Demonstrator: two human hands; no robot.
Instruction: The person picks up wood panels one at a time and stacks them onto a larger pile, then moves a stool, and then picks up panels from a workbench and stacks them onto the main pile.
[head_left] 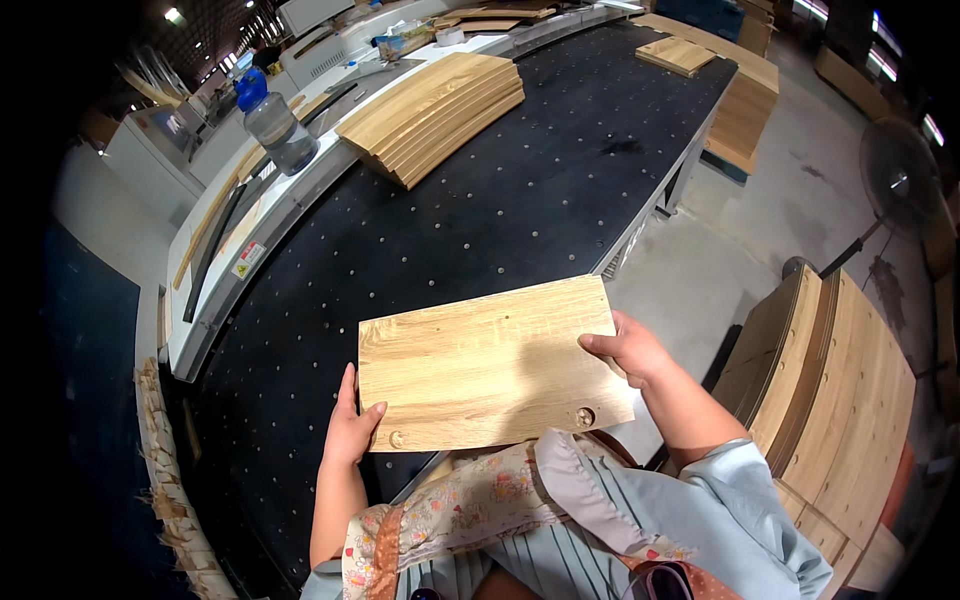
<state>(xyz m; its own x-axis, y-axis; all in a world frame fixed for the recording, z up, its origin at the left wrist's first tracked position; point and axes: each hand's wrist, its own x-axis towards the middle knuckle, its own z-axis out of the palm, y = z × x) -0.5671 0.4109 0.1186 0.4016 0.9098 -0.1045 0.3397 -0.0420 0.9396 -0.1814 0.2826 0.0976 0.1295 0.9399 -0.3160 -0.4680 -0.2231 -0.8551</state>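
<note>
The person holds a rectangular wooden panel [490,365] with both hands, above the near edge of the black perforated surface [480,210]. The left hand [350,425] grips the panel at its lower left corner: the thumb lies on the top face, the other fingers are under the board, so I cannot tell how they are spread. The right hand [628,348] pinches the right short edge, fingers curled over the top. The long axis of the panel runs from left to right between the two hands, a little tilted, and each hand is at one end of it. Two round holes are near its lower edge. Farther on the surface lies a stack of similar boards [432,112], well apart, beside a plastic bottle [272,120]. More panels stand in a pile [835,390] at the person's right
</note>
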